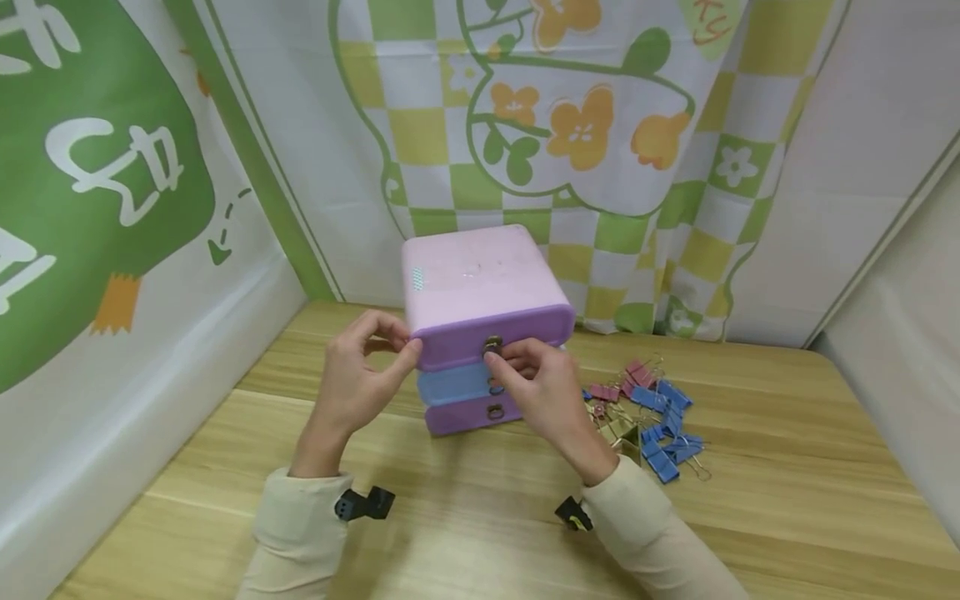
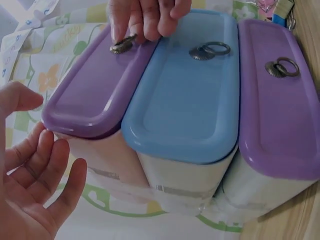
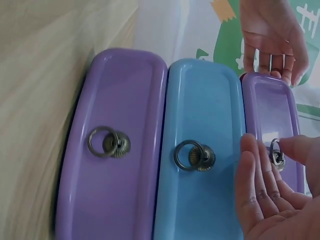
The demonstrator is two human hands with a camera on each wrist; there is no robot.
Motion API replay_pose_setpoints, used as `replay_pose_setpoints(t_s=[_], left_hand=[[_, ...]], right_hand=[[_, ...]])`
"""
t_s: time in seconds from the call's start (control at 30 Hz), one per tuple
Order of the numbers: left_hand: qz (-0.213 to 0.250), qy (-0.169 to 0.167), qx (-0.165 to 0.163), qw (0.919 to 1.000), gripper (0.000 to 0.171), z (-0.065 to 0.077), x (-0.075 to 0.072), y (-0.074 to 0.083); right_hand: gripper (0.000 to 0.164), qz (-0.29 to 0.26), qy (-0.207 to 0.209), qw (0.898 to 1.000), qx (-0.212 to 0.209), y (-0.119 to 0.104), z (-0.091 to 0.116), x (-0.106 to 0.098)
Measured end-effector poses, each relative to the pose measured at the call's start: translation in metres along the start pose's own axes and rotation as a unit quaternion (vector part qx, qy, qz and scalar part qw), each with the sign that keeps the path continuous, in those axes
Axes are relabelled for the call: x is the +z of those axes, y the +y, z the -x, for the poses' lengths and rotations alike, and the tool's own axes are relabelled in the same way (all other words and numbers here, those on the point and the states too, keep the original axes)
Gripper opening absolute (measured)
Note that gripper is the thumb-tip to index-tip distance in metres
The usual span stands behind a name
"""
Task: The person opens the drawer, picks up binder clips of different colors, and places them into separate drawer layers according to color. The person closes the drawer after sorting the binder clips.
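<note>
A small chest of three drawers stands on the table, its top (image 1: 480, 271) pale pink. The top drawer (image 2: 92, 95) is purple, the middle drawer (image 2: 185, 105) blue and the bottom drawer (image 3: 117, 195) purple; each front has a bronze ring pull. At the top drawer's front left corner is my left hand (image 1: 360, 375), its fingertips touching the edge and its fingers loosely bent. My right hand (image 1: 543, 387) pinches the top drawer's ring pull (image 3: 276, 152) between thumb and fingers. A narrow gap shows behind the top drawer's front in the left wrist view.
To the right of the chest lies a loose pile of binder clips: blue clips (image 1: 663, 433), pink clips (image 1: 637, 375) and yellow clips (image 1: 618, 425). A printed curtain (image 1: 585, 167) hangs behind the wooden table (image 1: 787, 467). A white and green cloth wall (image 1: 225, 333) borders the left.
</note>
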State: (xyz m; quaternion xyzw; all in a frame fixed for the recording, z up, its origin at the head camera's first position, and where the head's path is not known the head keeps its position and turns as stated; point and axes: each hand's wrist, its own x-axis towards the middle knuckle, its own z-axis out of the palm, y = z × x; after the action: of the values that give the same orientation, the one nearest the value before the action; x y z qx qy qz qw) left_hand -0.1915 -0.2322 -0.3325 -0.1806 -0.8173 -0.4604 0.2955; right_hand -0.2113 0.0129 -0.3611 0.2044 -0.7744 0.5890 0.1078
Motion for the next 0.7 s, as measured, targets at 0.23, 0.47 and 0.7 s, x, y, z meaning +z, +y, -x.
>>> replay_pose_setpoints(t_s=[0.23,0.47,0.7], left_hand=[[-0.067,-0.056,0.046,0.9951,0.073,-0.002,-0.002,-0.014],[-0.084,-0.125,0.054,0.9871,0.138,0.002,0.019,-0.034],[-0.081,-0.073,0.109,0.988,0.127,0.006,0.033,-0.045]], right_hand=[[0.025,-0.108,-0.035,0.991,0.075,-0.002,-0.003,-0.001],[0.027,-0.091,-0.062,0.989,0.096,-0.003,-0.002,-0.006],[0.03,-0.068,-0.089,0.991,0.079,0.0,-0.003,-0.01]])
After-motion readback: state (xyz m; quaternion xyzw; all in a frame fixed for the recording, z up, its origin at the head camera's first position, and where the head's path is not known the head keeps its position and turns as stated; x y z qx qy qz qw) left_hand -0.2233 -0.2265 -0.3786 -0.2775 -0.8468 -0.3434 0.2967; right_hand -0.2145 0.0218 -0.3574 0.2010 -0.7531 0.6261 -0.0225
